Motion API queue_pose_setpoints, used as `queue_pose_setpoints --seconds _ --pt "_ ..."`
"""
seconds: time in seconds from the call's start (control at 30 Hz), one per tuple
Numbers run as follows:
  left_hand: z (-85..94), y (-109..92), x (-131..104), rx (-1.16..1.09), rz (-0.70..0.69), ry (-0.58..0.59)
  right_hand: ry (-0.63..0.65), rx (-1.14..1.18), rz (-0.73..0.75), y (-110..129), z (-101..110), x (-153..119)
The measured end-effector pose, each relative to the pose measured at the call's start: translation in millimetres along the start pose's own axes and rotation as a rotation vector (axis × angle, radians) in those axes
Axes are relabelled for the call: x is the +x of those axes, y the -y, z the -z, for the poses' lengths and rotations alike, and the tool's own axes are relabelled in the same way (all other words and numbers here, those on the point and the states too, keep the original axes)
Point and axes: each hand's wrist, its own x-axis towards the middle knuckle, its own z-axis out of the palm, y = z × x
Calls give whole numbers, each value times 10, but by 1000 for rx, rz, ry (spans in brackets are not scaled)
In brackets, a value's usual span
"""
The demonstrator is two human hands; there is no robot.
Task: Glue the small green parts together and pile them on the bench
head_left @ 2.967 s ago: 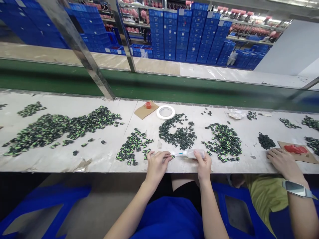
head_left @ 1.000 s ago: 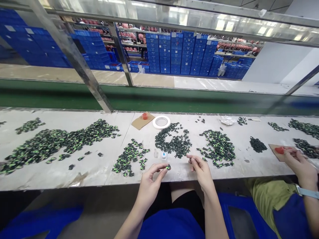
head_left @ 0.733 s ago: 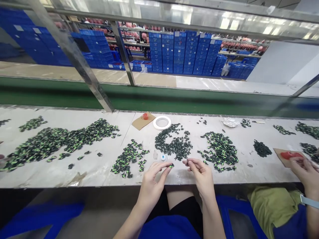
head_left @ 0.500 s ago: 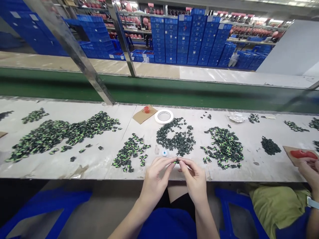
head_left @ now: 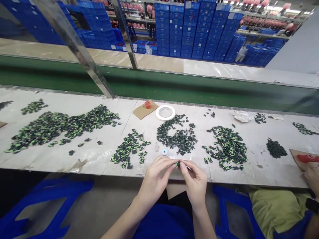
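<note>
My left hand (head_left: 157, 175) and my right hand (head_left: 194, 179) meet fingertip to fingertip over the front edge of the table. Between them they pinch a small black-and-green plastic part (head_left: 177, 163), mostly covered by the fingers. Just beyond the fingers lies a ring-shaped pile of small black parts (head_left: 183, 141). Left of it is a pile of black-and-green parts (head_left: 128, 147), and a similar pile (head_left: 228, 146) lies to the right. A small white item with a blue tip (head_left: 164, 152) rests close to my left fingertips.
A white tape roll (head_left: 165, 113) and a red cup (head_left: 147, 105) on cardboard (head_left: 139, 113) lie farther back. A long heap of black-and-green parts (head_left: 50, 127) covers the left. At far right, a co-worker's hand (head_left: 312, 176) is beside a red object (head_left: 307, 158). Blue stools (head_left: 50, 199) stand below.
The camera view has tilted and shifted slightly. My hands stay together at the same spot, and more green shows on the pinched part. The co-worker's hand has shifted a little.
</note>
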Motion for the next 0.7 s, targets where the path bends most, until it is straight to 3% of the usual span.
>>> queue_pose_setpoints --seconds 0.17,0.37,0.53,0.7 --pt "9 -15 -1 -50 51 -5 -27 -27 77 -59 -32 -13" --pt "-20 26 -9 -113 205 -33 -39 -91 243 -168 -12 0" --pt "12 -5 16 -125 288 -5 36 -139 387 -188 58 54" --pt "109 -38 69 -128 312 96 155 -91 333 -144 150 85"
